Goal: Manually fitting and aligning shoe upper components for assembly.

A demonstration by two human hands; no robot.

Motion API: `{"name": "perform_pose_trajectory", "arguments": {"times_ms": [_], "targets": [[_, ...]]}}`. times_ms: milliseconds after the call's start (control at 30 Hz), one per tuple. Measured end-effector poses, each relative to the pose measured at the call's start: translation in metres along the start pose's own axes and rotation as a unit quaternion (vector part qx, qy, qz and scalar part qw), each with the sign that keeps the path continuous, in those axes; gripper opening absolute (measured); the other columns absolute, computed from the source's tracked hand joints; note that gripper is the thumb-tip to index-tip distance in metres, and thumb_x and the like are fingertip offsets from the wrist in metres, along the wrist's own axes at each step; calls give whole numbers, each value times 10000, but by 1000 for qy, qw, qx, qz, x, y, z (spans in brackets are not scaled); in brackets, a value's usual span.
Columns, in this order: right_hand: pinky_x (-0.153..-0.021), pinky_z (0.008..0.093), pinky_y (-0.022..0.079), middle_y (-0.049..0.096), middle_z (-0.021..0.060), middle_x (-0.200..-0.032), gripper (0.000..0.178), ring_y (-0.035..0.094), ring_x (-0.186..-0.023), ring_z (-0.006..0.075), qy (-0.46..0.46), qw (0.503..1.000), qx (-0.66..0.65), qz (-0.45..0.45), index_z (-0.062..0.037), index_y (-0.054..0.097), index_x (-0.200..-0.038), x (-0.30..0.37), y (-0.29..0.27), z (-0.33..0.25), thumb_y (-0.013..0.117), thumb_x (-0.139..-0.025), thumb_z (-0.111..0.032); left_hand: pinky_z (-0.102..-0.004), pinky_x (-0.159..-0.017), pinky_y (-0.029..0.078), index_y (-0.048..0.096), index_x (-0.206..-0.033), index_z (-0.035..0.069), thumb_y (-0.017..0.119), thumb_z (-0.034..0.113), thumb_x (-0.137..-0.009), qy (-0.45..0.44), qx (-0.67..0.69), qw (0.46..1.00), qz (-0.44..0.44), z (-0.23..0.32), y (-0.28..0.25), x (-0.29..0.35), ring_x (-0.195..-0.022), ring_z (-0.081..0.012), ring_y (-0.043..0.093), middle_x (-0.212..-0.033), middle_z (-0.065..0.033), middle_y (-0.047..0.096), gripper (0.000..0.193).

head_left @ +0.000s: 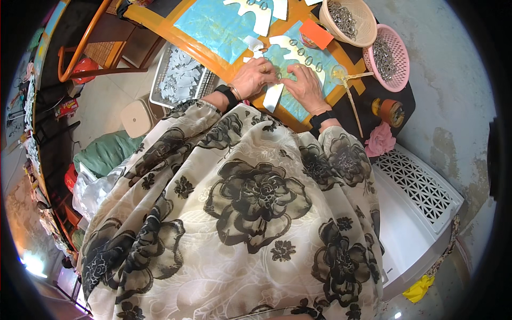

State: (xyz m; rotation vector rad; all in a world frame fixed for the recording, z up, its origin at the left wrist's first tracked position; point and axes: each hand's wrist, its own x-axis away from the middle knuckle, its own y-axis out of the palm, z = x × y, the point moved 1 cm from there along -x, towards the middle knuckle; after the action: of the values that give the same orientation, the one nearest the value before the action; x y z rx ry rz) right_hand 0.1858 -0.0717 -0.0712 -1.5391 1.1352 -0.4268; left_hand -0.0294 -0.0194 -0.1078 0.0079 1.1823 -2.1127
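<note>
My left hand (255, 78) and my right hand (303, 88) come together over the blue-covered work surface (213, 32), fingers closed in a pinch. Between their fingertips shows a small metal ring (279, 76); the fingers hide much of it, and which hand grips it is unclear. Just below the fingertips lies the end of a white strip (273, 96). Beyond my hands, a white curved piece (288, 46) carries several metal rings in a row. A crumpled white scrap (254, 44) is beside my left hand.
At the far right stand a beige basket (364, 22) and a pink basket (404, 80) of metal rings. Nearby are an orange card (316, 34), a stick (354, 109) and a tape roll (392, 112). Left of the table, a white crate (160, 80) holds white pieces.
</note>
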Motion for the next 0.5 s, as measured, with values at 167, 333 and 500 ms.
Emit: {"name": "perform_pose_trajectory", "arguments": {"times_ms": [167, 333, 500], "targets": [[-917, 396, 477, 588, 49, -1130, 150, 574, -1149, 256, -13, 1000, -6, -21, -130, 680, -901, 1, -3, 1, 709, -758, -93, -367, -895, 498, 770, -1014, 221, 692, 20, -727, 1, -34, 999, -10, 4, 0, 4, -1055, -239, 579, -1037, 37, 632, 359], [-977, 401, 460, 594, 58, -1152, 141, 558, -1188, 257, -64, 997, 25, -24, -124, 659, -913, 0, -7, 2, 677, -773, -111, -375, -921, 488, 764, -1056, 236, 687, 35, -739, 20, -53, 998, -23, 4, 1, 3, -1086, -235, 570, -1068, 34, 628, 383], [-992, 406, 454, 602, 58, -1150, 112, 555, -1193, 252, -74, 995, 60, -28, -117, 650, -900, 5, -1, 3, 657, -787, -119, -388, -955, 472, 757, -1086, 234, 686, 50, -757, 29, -66, 997, -27, 3, 5, 4, -1116, -235, 559, -1083, 23, 626, 383]]}}
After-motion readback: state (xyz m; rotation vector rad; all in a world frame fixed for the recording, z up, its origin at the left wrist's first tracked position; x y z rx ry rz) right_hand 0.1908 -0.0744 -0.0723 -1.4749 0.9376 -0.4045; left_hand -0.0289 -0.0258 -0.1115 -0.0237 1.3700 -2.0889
